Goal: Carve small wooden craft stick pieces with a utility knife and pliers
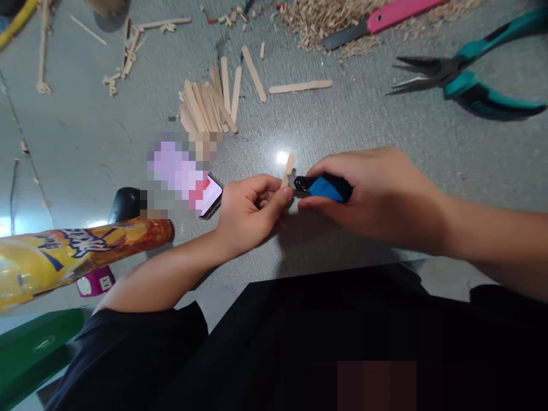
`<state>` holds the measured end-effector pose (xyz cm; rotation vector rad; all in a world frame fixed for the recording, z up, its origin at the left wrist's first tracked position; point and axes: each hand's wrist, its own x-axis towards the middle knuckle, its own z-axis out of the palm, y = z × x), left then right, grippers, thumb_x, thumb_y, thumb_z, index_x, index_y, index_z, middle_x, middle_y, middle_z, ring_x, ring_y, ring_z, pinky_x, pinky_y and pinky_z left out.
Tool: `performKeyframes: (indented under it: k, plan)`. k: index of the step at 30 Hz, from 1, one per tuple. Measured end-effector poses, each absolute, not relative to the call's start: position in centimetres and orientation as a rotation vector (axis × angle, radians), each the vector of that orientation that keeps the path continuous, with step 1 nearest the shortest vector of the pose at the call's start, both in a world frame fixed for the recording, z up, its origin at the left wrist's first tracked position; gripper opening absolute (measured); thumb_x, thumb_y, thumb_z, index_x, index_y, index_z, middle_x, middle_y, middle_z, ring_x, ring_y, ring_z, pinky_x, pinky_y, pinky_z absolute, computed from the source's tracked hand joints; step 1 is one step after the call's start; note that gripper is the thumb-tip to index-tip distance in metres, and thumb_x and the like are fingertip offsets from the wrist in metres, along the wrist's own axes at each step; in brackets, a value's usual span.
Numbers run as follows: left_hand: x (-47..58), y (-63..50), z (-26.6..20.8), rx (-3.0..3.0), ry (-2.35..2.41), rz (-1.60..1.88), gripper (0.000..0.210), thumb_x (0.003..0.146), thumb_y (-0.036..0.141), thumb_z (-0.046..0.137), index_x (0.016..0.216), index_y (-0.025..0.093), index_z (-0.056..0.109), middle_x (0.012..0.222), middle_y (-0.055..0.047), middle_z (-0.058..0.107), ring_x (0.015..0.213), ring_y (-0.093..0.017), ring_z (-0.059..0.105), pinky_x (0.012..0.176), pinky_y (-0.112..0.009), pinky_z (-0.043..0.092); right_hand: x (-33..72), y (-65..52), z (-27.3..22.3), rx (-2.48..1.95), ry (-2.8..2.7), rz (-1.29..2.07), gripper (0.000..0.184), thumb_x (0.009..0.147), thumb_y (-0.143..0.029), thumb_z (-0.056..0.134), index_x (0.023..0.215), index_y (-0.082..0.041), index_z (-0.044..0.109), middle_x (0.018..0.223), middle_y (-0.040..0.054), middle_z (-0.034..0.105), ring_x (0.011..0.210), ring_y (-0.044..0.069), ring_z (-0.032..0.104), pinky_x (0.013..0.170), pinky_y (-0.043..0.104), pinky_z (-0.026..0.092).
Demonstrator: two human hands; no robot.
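Observation:
Between the thumb and fingers of my left hand [257, 208] a pale wooden craft stick [290, 162] is pinched, its rounded end pointing up and away. My right hand [377, 197] is wrapped round a pair of small pliers [327, 188] with blue and black handles. Their grey metal jaws meet the stick just above my left fingertips; whether they have cut into it I cannot tell. Beyond my left hand lies a loose bunch of similar craft sticks [201, 105], with a single stick [301, 87] off to its right.
Long-nose pliers [449, 71] with teal handles lie at the right. A pink-handled saw [381, 20] rests on wood chips [308, 25] at the back. Left of my hand are a partly blurred phone [212, 197], a yellow-orange bottle [85, 251] and broken stick pieces [128, 54].

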<state>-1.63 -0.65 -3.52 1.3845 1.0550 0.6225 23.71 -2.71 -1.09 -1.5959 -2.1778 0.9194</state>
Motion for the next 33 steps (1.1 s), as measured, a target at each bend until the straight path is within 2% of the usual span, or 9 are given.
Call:
performKeyframes:
  k: [3,6,10,15,20,24,28,33]
  plan:
    - [-1.6,-0.3,-3.4,1.324,1.036,0.612,0.058,0.098,0.077,0.094,0.089,0.023,0.079,0.067,-0.001,0.079,0.047,-0.014,0.067,0.043,-0.027,0.056,24.0,-2.3,-1.3,-1.618,-2.261,0.85,0.027,0.108,-0.054,0.085,0.117,-0.029,0.086,0.113,0.0078,0.09,0.104,0.037,0.083,0.082,0.043,0.047]
    - [-1.5,-0.2,-3.3,1.291,1.033,0.615,0.059,0.097,0.078,0.095,0.089,0.022,0.079,0.065,0.0,0.077,0.046,-0.014,0.066,0.043,-0.027,0.058,24.1,-1.9,-1.5,-1.612,-2.317,0.816,0.026,0.106,-0.052,0.086,0.122,-0.031,0.087,0.122,0.0087,0.091,0.112,0.039,0.083,0.086,0.045,0.049]
    - [-1.4,-0.3,-3.2,1.295,1.059,0.594,0.06,0.096,0.08,0.095,0.088,0.023,0.077,0.065,0.0,0.077,0.047,-0.014,0.067,0.044,-0.028,0.06,23.9,-2.0,-1.3,-1.603,-2.296,0.841,0.028,0.107,-0.049,0.084,0.125,-0.029,0.087,0.123,0.0112,0.09,0.115,0.042,0.084,0.09,0.047,0.053]
    - [-1.5,-0.5,-3.5,1.296,1.082,0.613,0.06,0.097,0.08,0.094,0.09,0.022,0.077,0.065,-0.001,0.076,0.048,-0.015,0.068,0.042,-0.028,0.057,24.1,-1.8,-0.3,-1.655,-2.109,0.7,0.037,0.115,-0.045,0.074,0.14,-0.019,0.086,0.132,0.0196,0.089,0.127,0.043,0.084,0.105,0.053,0.056]
    - [-1.4,-0.3,-3.5,1.313,1.086,0.627,0.062,0.095,0.081,0.095,0.088,0.022,0.077,0.066,-0.001,0.077,0.049,-0.014,0.067,0.043,-0.027,0.056,24.4,-1.6,-1.2,-1.56,-2.211,0.84,0.025,0.112,-0.048,0.076,0.125,-0.03,0.089,0.114,0.0123,0.09,0.113,0.04,0.083,0.091,0.048,0.053]
    - [-1.5,-0.4,-3.5,1.318,1.074,0.628,0.06,0.098,0.08,0.093,0.089,0.023,0.077,0.067,-0.001,0.077,0.049,-0.014,0.066,0.044,-0.028,0.055,24.4,-1.7,-2.2,-1.533,-2.265,0.929,0.029,0.112,-0.057,0.072,0.114,-0.032,0.088,0.099,0.0078,0.086,0.103,0.034,0.081,0.08,0.041,0.047]
    - [-1.5,-0.7,-3.5,1.387,1.079,0.624,0.055,0.104,0.075,0.089,0.087,0.024,0.076,0.066,0.0,0.075,0.048,-0.014,0.064,0.045,-0.03,0.05,24.6,-1.6,-2.2,-1.517,-2.349,0.891,0.031,0.114,-0.057,0.068,0.113,-0.034,0.088,0.097,0.0067,0.085,0.097,0.032,0.079,0.076,0.04,0.043]
    - [-1.9,-0.7,-3.7,1.636,1.081,0.659,0.054,0.11,0.069,0.084,0.082,0.024,0.078,0.058,0.002,0.064,0.049,-0.012,0.055,0.047,-0.031,0.038,24.9,-1.5,-1.9,-1.437,-2.493,0.756,0.032,0.117,-0.052,0.063,0.119,-0.031,0.087,0.1,0.01,0.086,0.096,0.033,0.079,0.074,0.042,0.039]
